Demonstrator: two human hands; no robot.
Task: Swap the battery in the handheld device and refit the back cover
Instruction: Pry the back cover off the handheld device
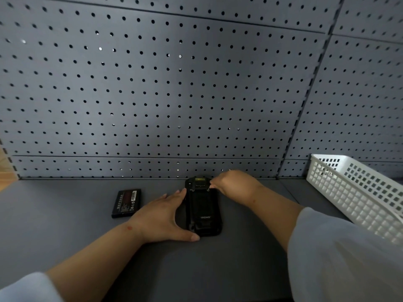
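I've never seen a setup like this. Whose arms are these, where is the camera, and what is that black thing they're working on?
There is no machine here: these are a person's two bare arms, filmed by one wide-angle camera worn on the head and looking down, so the view bends at the edges. On the grey table lies a black handheld device, back side up. The left hand rests flat against its left edge, steadying it. The right hand touches its far end with the fingertips; neither hand lifts it. A loose battery lies on the table to the left, apart from the device. A white basket stands at the right, and a pegboard wall rises behind.
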